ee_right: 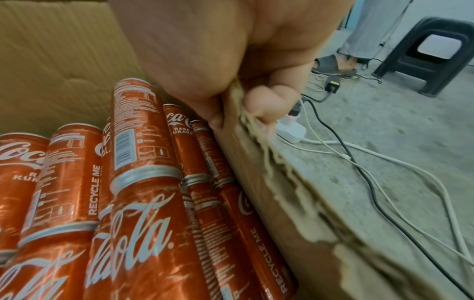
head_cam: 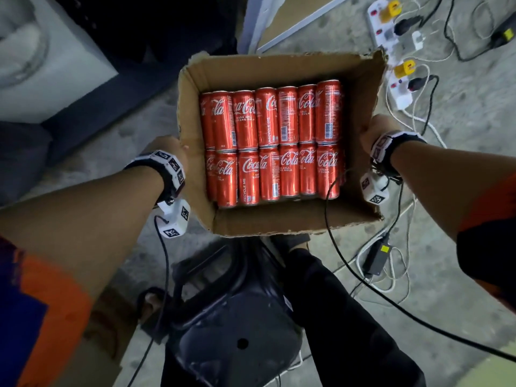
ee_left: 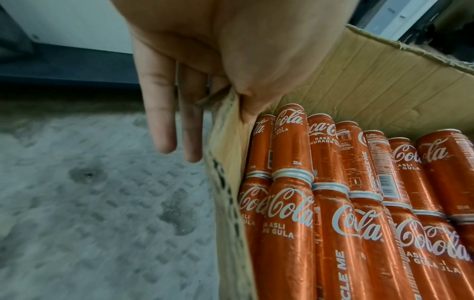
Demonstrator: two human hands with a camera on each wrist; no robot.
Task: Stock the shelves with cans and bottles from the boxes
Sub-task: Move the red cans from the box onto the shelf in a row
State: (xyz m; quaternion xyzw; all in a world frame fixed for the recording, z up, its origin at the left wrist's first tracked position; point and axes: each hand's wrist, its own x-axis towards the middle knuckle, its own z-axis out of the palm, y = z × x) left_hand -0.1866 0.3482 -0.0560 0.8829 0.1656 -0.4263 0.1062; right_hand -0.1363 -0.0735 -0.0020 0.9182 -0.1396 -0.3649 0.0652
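Floor: grey concrete floor [head_cam: 460,152], white power strips [head_cam: 402,88] and cables at far right.
Box: open cardboard box [head_cam: 273,222] held above the floor between both hands.
Cans: red Coca-Cola cans [head_cam: 272,141] lying in 2 rows inside.
Left hand [head_cam: 167,148]: thumb inside the left wall, fingers [ee_left: 160,113] straight outside.
Right hand [head_cam: 375,129]: pinches the torn right wall.

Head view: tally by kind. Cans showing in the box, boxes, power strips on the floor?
red cans: 14 showing, in two rows of 7; any underneath are hidden
cardboard box: 1
white power strips: 2
Total: 17
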